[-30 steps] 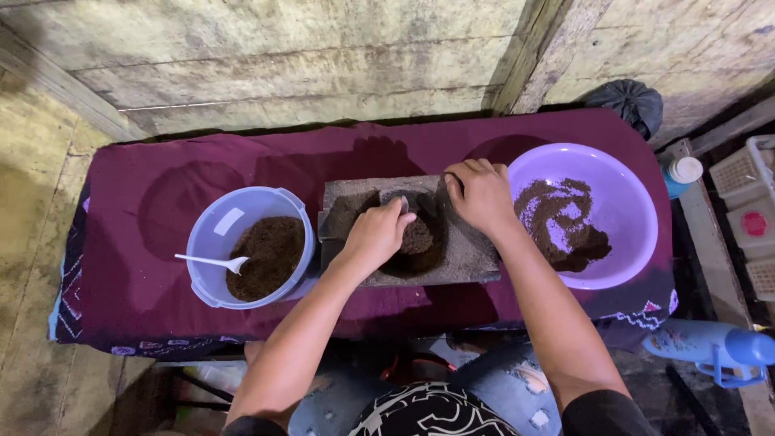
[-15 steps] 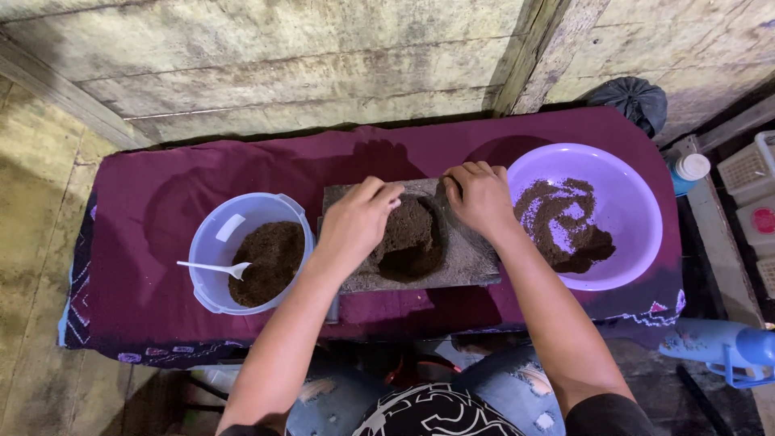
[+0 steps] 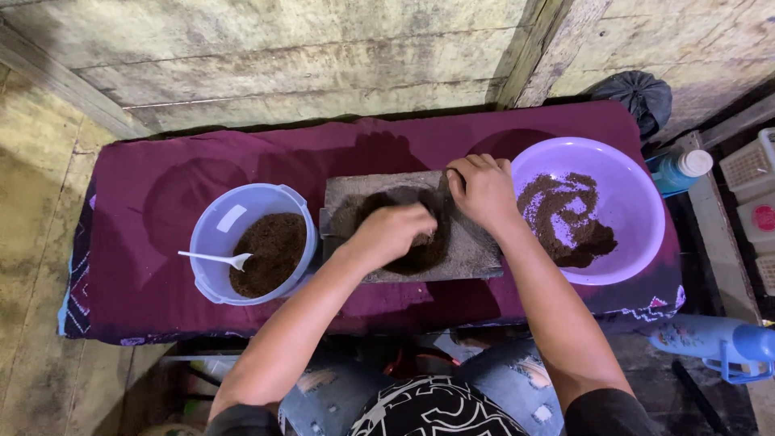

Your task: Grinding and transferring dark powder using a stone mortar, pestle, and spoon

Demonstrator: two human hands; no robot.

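Note:
A grey stone slab (image 3: pixel 472 254) with a hollow lies at the middle of a table under a maroon cloth (image 3: pixel 137 202). Dark brown ground stuff (image 3: pixel 420 254) fills the hollow. My left hand (image 3: pixel 391 232) is over the hollow with fingers curled down on the brown stuff; it is blurred, so what it holds is unclear. My right hand (image 3: pixel 483 190) grips the slab's far right edge, fingers hooked over it.
Left of the slab stands a pale blue tub (image 3: pixel 211 218) of brown powder with a white spoon (image 3: pixel 211 258) in it. At the right is a purple basin (image 3: pixel 638 202) with brown powder. A blue bottle (image 3: pixel 678 171), a black bag (image 3: pixel 642 90), white baskets (image 3: pixel 747 161) and a blue flask (image 3: pixel 718 343) lie off the table's right.
My left hand went from the hollow to the slab's far left edge, then came back down over the brown stuff. My right hand stayed on the slab's edge.

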